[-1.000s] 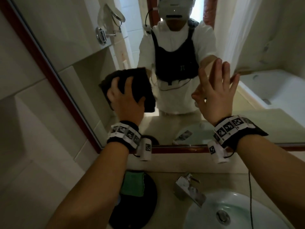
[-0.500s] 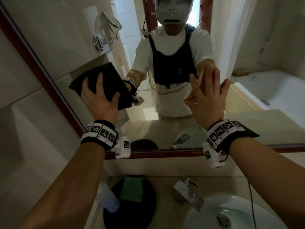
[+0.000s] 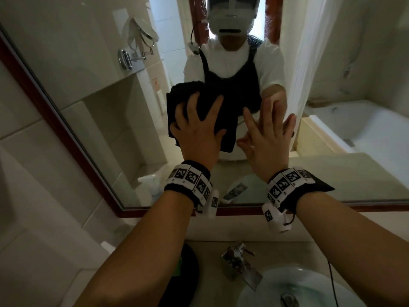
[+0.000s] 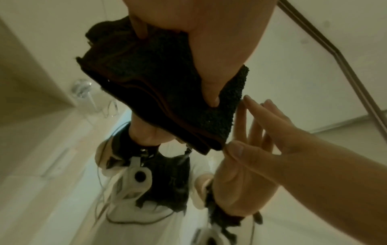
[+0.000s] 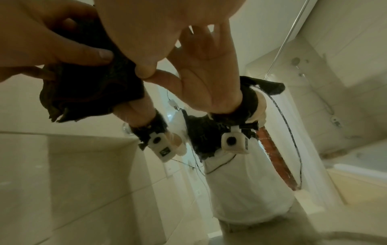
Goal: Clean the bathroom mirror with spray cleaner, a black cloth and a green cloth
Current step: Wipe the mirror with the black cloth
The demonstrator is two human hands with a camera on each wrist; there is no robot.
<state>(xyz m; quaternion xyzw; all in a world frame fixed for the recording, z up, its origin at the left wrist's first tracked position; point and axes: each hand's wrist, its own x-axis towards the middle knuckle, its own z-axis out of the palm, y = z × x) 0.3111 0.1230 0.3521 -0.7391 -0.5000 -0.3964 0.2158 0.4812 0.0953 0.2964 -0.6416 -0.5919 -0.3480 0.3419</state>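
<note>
The wall mirror point(image 3: 99, 63) has a red-brown frame. My left hand point(image 3: 197, 129) presses a folded black cloth point(image 3: 174, 103) flat against the glass near its middle, fingers spread over it. From the left wrist the cloth point(image 4: 167, 82) shows thick and folded under the thumb. My right hand point(image 3: 267, 134) lies flat on the glass just right of the cloth, fingers straight, holding nothing; its fingertips point(image 4: 247, 102) almost touch the cloth's edge. A sliver of the green cloth point(image 3: 178, 267) lies on a black round tray point(image 3: 191, 273) on the counter, mostly hidden by my left forearm.
A white spray bottle top point(image 3: 108, 245) peeks out left of my forearm. A chrome faucet point(image 3: 240, 264) and a white basin point(image 3: 298, 289) sit below the mirror at the right. The mirror reflects a bathtub, a white curtain and a person.
My left hand has slid the black cloth from the mirror's upper left to the middle, next to the right hand. The right hand stays flat on the glass.
</note>
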